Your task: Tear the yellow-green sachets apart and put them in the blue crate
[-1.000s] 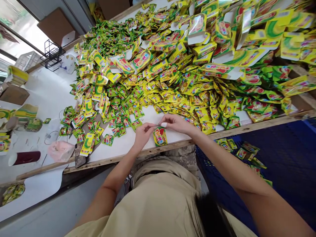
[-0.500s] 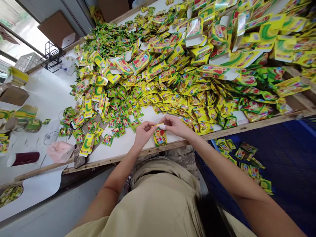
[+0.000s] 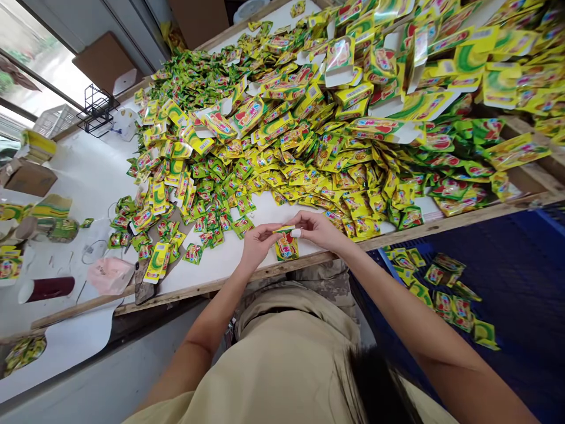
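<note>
Green-and-yellow foil packet (image 3: 286,250), red fruit print on its face, sits between the two hands, just inside the wooden edge (image 3: 318,258) of the white tabletop (image 3: 262,206); its top edge is at the fingertips, its body hangs toward the wearer; whether its lower end rests on the tabletop, cannot tell. Left hand (image 3: 259,244): thumb and fingers drawn together in a pinch at the packet's upper left corner; right hand (image 3: 320,229): same closed pinch at the upper right corner, with a white cover (image 3: 296,233) on one digit; the remaining fingers of both hands are bent. Near the left hand, on its outer side, a loose scatter of small green packets (image 3: 212,221); farther out that way, a phone (image 3: 145,287) partly under a yellow carton (image 3: 157,262), then a pink bag (image 3: 110,275) and a dark red cup (image 3: 48,290) lying on its side. Beyond both hands, a heap of yellow packets (image 3: 309,176); past it, flattened and half-folded boxes (image 3: 339,56), overlapping. Below and right of the right hand, a blue crate (image 3: 525,288) with several loose packets (image 3: 459,309) in it.
</note>
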Motion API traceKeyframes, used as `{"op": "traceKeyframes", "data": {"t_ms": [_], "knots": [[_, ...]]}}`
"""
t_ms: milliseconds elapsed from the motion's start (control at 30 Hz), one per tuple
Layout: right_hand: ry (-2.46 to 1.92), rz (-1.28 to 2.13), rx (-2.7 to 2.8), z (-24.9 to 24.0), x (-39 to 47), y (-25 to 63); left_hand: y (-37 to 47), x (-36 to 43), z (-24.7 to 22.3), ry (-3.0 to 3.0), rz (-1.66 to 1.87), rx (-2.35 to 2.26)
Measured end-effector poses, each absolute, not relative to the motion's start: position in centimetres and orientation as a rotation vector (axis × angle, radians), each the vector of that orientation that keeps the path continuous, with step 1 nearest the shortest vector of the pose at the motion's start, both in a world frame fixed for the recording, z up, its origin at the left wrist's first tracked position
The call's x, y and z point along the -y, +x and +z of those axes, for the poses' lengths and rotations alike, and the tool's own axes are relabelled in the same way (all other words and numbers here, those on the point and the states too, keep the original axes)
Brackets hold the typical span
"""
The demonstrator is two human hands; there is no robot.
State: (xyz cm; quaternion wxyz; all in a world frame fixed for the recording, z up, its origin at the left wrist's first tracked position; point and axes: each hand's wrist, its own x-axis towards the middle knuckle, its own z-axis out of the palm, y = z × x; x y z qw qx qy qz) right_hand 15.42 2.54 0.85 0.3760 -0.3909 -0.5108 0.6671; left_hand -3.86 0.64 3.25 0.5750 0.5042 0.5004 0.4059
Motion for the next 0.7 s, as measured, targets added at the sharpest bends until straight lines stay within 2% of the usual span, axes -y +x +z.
{"op": "traceKeyframes", "data": {"t_ms": [333, 467, 600, 700], "knots": [[-1.089, 1.607, 1.417, 0.5, -0.9, 14.3, -3.9, -0.4, 2.0, 1.132, 0.958, -1.173], [-1.211, 1.589, 1.449, 0.4, -0.6, 13.7, -3.0, -0.5, 1.4, 1.03, 1.073, -1.262], [-1.3, 1.478, 1.533, 1.9, -0.9, 13.7, -2.0, -0.8, 2.1, 1.035, 1.117, -1.251], [-1.3, 1.469, 1.702, 3.7, -0.5, 17.7, -2.4, -0.7, 3.0, 1.088, 1.065, -1.193]]}}
